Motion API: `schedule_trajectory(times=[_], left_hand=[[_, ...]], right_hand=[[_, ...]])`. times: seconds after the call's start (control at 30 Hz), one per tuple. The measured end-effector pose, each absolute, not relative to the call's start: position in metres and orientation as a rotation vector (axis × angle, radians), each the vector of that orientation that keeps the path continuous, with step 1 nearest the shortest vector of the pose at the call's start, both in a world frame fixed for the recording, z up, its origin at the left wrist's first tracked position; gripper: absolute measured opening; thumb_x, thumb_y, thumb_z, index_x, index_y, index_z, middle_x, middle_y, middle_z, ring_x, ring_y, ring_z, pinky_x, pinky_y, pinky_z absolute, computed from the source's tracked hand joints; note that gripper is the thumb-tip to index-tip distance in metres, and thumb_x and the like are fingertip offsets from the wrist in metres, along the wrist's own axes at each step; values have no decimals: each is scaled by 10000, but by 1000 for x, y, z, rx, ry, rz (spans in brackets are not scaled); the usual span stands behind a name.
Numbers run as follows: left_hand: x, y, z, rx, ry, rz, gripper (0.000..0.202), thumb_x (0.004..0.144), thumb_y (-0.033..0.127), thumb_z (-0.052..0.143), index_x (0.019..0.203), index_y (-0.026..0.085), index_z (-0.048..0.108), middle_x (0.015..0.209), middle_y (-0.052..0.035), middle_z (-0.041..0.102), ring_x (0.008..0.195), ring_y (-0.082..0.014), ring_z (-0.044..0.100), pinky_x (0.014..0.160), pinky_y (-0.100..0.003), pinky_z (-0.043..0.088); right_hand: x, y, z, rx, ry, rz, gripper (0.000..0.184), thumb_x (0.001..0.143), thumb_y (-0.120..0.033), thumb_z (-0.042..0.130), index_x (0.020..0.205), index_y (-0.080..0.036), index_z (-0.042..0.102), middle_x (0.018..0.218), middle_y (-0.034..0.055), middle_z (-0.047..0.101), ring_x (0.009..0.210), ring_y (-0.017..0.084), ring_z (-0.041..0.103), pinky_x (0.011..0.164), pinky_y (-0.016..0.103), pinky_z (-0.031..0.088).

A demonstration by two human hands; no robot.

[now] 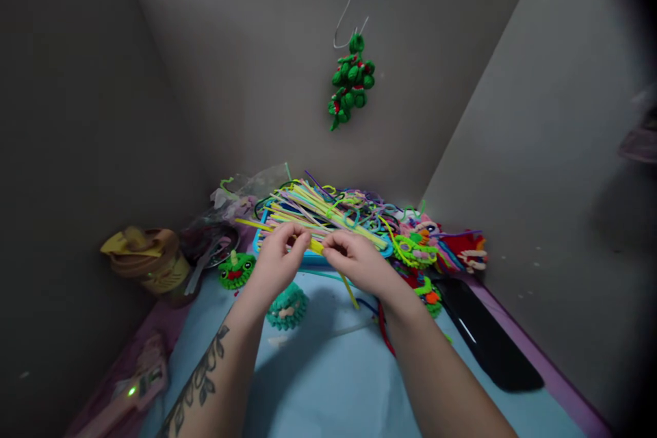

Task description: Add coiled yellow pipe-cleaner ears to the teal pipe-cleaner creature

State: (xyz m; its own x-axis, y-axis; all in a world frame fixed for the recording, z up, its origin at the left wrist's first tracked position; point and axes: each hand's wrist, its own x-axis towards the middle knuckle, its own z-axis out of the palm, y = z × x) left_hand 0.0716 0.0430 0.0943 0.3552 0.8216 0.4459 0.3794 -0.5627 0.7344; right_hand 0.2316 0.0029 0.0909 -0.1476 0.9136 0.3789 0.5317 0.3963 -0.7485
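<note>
A yellow pipe cleaner (316,246) spans the short gap between the person's two hands, held above the near edge of a blue tray (312,260). Yellow lengths also show beyond the left hand and below the right; whether all are one strand cannot be told. The left hand (280,253) has thumb and forefinger pinched together on the yellow piece, its other fingers curled in. The right hand (352,256) grips it likewise, fingers bent and nearly closed.

Behind the hands, the tray is heaped with pipe cleaners (333,209) in yellow, pink, purple and green, some spilling past its rim. Below the hands, a ridged teal pipe-cleaner piece (287,308) sits on a light blue mat (318,383), partly behind the left forearm. Left of it is a green frog-like head (237,271) with a red mouth; farther left stands a brown cup (161,267), and nearer the person lies a pink glue gun (138,387) with a lit green light. On the right, colourful fuzzy figures (415,252) crowd beside the tray, near a flat black slab (490,335). A green-and-red ornament (352,82) hangs from a wire hook (339,31) against the grey back panel (246,68).
</note>
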Motion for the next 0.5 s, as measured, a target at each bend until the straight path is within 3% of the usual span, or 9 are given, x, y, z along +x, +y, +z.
schedule_trajectory(times=[0.1, 0.23, 0.5], left_hand=[[67, 44, 96, 2337, 930, 1052, 171, 857, 234, 478, 897, 183, 636, 894, -40, 633, 812, -157, 558, 723, -257, 421], [63, 44, 95, 2573, 923, 877, 175, 855, 236, 511, 881, 194, 678, 889, -46, 673, 871, -182, 584, 785, -279, 426], [64, 43, 91, 2584, 1023, 751, 163, 827, 243, 547, 889, 218, 695, 900, -29, 712, 848, -183, 620, 732, -258, 436]], right_hand=[[234, 3, 90, -1256, -1874, 572, 169, 792, -120, 468, 650, -164, 550, 644, -32, 515, 597, 103, 440, 558, 213, 307], [234, 4, 88, -1301, -1887, 539, 154, 797, -120, 472, 703, -162, 587, 659, -24, 541, 617, 112, 469, 577, 216, 330], [226, 6, 79, -1400, -1915, 245, 134, 836, -107, 471, 763, -164, 567, 793, 46, 597, 777, 175, 527, 697, 279, 378]])
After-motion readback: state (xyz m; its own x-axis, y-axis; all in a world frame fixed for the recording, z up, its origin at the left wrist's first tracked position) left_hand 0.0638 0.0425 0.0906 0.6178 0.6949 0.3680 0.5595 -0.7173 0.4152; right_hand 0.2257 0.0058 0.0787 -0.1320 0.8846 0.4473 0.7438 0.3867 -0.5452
